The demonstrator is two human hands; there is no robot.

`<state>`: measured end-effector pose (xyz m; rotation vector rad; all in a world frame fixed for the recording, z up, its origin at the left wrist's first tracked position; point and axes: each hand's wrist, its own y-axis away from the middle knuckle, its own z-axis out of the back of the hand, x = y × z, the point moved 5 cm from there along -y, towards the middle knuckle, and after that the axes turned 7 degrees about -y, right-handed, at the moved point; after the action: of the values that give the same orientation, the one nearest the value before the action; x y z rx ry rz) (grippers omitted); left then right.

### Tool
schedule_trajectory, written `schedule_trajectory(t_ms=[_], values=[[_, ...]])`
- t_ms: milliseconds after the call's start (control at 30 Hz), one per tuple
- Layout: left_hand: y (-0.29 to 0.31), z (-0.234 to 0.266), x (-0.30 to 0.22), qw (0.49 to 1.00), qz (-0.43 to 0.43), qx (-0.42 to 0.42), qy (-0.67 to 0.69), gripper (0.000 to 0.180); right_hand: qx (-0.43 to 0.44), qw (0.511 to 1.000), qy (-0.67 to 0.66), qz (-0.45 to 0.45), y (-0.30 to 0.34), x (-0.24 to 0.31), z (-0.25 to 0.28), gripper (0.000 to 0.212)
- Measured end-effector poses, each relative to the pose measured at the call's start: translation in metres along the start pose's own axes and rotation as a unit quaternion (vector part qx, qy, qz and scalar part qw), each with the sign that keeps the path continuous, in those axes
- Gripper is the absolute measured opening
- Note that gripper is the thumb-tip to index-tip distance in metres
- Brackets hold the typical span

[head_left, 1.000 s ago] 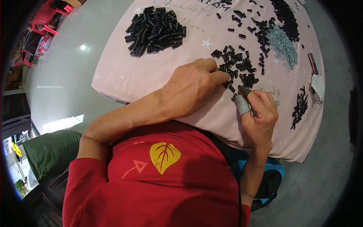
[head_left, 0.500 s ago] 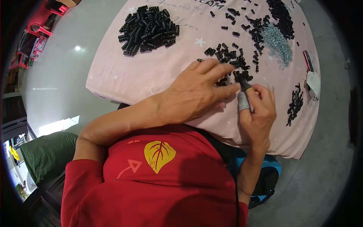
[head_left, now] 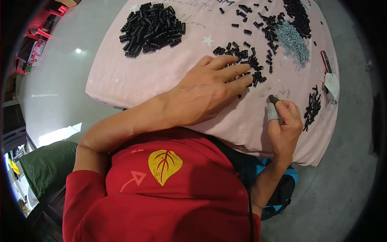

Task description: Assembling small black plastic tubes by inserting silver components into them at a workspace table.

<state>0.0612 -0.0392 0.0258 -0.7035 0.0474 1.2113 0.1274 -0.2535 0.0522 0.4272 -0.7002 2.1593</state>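
My left hand (head_left: pixel 211 90) lies palm down with its fingers spread, the fingertips at the near edge of a loose cluster of short black plastic tubes (head_left: pixel 246 54). What lies beneath the palm is hidden. To its right, my right hand (head_left: pixel 287 123) has bent fingers. Grey wrapping (head_left: pixel 272 112) covers its thumb, and a dark cover with a yellow rim (head_left: pixel 274 99) appears to sit on the index finger. Thumb and index are close together; anything pinched between them is too small to make out. Several tiny thin pieces (head_left: pixel 284 92) lie on the cloth just beyond that hand.
A pink cloth (head_left: pixel 161 76) covers the table. Black tubes are heaped (head_left: pixel 151 30) at the far left. Silvery small metal parts (head_left: pixel 294 42) lie beside a pile of black pieces (head_left: pixel 297 18) at the far right. Thin black strips (head_left: pixel 312 107) and a red-handled tool (head_left: pixel 325 60) lie near the right edge.
My right hand has pulled right and toward me, away from the black tubes. My left hand's fingers have spread, and its thumb no longer shows beside the right hand.
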Motion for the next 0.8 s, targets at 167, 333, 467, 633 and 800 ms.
schedule_trajectory(t_ms=[167,333,467,633,800], values=[[-0.006,-0.009,-0.003,0.999,-0.04,0.021,-0.028,0.038,-0.012,1.0,0.007,-0.012,-0.003,0.002,0.002,0.02],[0.001,0.006,0.008,0.999,-0.004,0.012,0.034,0.031,0.001,0.998,0.025,0.051,-0.009,0.009,-0.012,0.022],[0.002,0.009,0.015,0.998,0.01,0.008,0.061,0.033,0.031,0.997,0.035,0.054,-0.011,0.012,-0.015,0.024],[-0.012,-0.009,-0.004,1.0,-0.012,-0.005,0.01,0.031,0.076,0.99,0.071,0.096,-0.017,0.023,-0.018,0.032],[-0.015,-0.014,-0.005,1.0,-0.006,-0.017,0.007,0.026,0.092,0.989,0.072,0.089,-0.017,0.023,-0.022,0.032]])
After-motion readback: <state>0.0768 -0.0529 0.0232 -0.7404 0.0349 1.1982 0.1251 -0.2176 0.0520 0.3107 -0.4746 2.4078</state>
